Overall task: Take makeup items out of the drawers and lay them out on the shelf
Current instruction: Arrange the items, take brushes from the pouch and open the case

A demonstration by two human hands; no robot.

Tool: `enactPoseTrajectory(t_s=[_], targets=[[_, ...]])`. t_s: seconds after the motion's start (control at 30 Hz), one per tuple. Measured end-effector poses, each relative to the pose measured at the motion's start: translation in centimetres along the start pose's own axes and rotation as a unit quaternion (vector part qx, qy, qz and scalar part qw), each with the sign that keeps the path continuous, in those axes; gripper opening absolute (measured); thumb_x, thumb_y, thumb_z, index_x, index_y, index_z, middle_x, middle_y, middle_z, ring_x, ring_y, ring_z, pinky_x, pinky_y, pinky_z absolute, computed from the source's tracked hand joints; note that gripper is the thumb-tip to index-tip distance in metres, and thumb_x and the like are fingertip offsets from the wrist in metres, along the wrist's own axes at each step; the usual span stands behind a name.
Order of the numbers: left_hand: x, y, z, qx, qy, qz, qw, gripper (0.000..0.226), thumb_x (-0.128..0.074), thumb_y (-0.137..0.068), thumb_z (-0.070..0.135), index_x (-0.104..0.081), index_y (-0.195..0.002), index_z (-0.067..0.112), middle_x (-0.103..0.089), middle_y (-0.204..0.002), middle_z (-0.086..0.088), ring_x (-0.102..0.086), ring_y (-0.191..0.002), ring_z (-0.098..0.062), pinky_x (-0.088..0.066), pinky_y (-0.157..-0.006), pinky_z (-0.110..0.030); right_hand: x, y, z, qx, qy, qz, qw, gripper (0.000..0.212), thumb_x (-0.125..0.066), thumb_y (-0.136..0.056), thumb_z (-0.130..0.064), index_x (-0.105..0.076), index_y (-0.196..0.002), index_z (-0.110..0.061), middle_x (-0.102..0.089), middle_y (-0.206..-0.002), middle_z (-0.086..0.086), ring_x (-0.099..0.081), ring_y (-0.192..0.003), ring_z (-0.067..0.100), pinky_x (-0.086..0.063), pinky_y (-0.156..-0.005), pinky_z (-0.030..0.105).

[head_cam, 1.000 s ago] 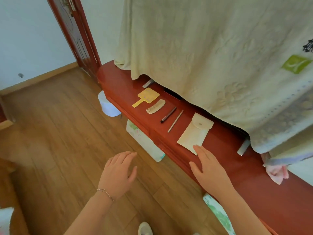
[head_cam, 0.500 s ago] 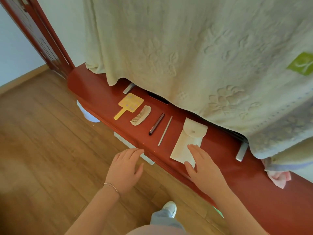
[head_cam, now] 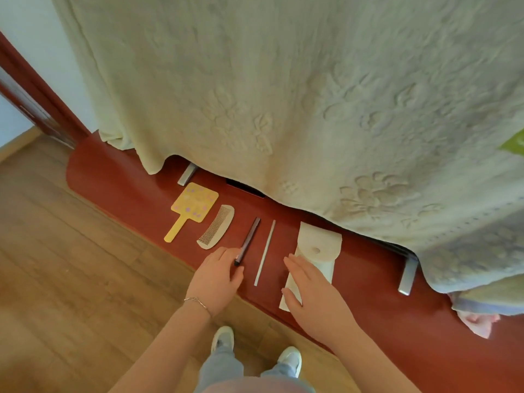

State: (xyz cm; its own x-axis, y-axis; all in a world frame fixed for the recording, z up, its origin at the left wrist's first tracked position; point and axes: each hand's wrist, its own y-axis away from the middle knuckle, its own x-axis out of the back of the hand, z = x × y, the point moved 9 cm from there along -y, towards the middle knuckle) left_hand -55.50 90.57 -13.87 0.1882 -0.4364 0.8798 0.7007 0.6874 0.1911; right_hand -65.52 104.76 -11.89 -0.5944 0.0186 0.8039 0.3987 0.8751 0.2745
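resting flat on the cream pouch (head_cam: 319, 252), the right hand (head_cam: 314, 296) lies relaxed; the left hand (head_cam: 217, 282) (bracelet at wrist) touches the dark pencil (head_cam: 249, 239), fingers straight, gripping nothing, on the red shelf (head_cam: 119, 177).

Readable text: none anywhere in the head view.
Mirror (head_cam: 195, 206): yellow, near the shelf's left end; only pale round dots on it, no letters or numbers.
Pouch (head_cam: 317, 251): cream, toward the shelf's front edge; plain, with one round snap, no label.
Pencil (head_cam: 249, 239): dark, no print that can be made out.
Cloth (head_cam: 283, 95): pale, hanging over the shelf's back edge; embossed flowers only.
Green patch (head_cam: 514, 143): at the cloth's right edge, cut off by the frame; a pale mark on it, too little showing to read.
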Motion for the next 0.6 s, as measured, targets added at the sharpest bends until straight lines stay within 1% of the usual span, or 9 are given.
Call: enactPoseTrajectory(t_s=[0.1, 0.17, 0.23, 0.37, 0.47, 0.6], targets=[[-0.5, -2.5, -0.2, 0.004, 0.001, -0.011, 1.000, 0.036, -0.050, -0.091, 0.032, -0.050, -0.126, 0.025, -0.055, -0.123, 0.007, -0.053, -0.113, -0.012, -0.046, -0.095, -0.024, -0.7, -0.9, -0.3, -0.020, -0.004, -0.008, 1.000, 0.056, -0.036, -0.098, -0.039, -0.015, -0.149, -0.027, -0.011, -0.158, -0.013, -0.009, -0.144, 0.003, -0.012, -0.112, 0.018], [-0.7, -4.2, -0.1, -0.002, -0.001, -0.022, 1.000, 0.036, -0.052, -0.090, 0.033, -0.051, -0.124, 0.022, -0.055, -0.121, 0.004, -0.053, -0.112, -0.014, -0.046, -0.095, -0.026, -0.9, -1.4, -0.4, -0.046, -0.014, -0.003, 0.999, 0.057, -0.036, -0.098, -0.039, -0.014, -0.149, -0.028, -0.010, -0.157, -0.013, -0.007, -0.143, 0.002, -0.012, -0.111, 0.017], [-1.2, -5.6, 0.1, -0.021, -0.016, -0.049, 0.998, 0.037, -0.052, -0.089, 0.035, -0.050, -0.123, 0.020, -0.055, -0.119, 0.002, -0.054, -0.110, -0.016, -0.046, -0.094, -0.027, -0.9, -2.0, -0.6, -0.075, -0.024, 0.004, 0.997, 0.057, -0.037, -0.098, -0.038, -0.014, -0.149, -0.028, -0.010, -0.158, -0.013, -0.006, -0.144, 0.002, -0.009, -0.111, 0.017], [-2.0, -7.5, 0.3, -0.046, -0.057, -0.105, 0.992, 0.039, -0.051, -0.089, 0.038, -0.047, -0.122, 0.018, -0.051, -0.123, 0.000, -0.058, -0.106, -0.018, -0.048, -0.091, -0.027, -0.8, -3.4, -1.4, -0.130, -0.039, 0.022, 0.991, 0.057, -0.037, -0.098, -0.038, -0.014, -0.149, -0.029, -0.010, -0.158, -0.014, -0.006, -0.144, 0.003, -0.014, -0.114, 0.023], [-2.6, -8.4, 0.1, -0.056, -0.080, -0.143, 0.985, 0.038, -0.054, -0.088, 0.039, -0.047, -0.117, 0.016, -0.052, -0.120, -0.001, -0.058, -0.107, -0.019, -0.047, -0.090, -0.028, -1.0, -4.4, -2.1, -0.154, -0.039, 0.029, 0.987, 0.057, -0.036, -0.098, -0.039, -0.013, -0.149, -0.028, -0.010, -0.158, -0.013, -0.005, -0.145, 0.005, -0.016, -0.115, 0.025], [-3.2, -8.9, 0.3, -0.090, -0.113, -0.164, 0.976, 0.035, -0.054, -0.088, 0.037, -0.048, -0.116, 0.016, -0.056, -0.117, -0.003, -0.061, -0.106, -0.020, -0.052, -0.089, -0.028, -1.0, -5.6, -2.9, -0.185, -0.039, 0.038, 0.981, 0.057, -0.035, -0.098, -0.042, -0.012, -0.149, -0.030, -0.010, -0.158, -0.012, -0.009, -0.145, 0.007, -0.018, -0.115, 0.028]])
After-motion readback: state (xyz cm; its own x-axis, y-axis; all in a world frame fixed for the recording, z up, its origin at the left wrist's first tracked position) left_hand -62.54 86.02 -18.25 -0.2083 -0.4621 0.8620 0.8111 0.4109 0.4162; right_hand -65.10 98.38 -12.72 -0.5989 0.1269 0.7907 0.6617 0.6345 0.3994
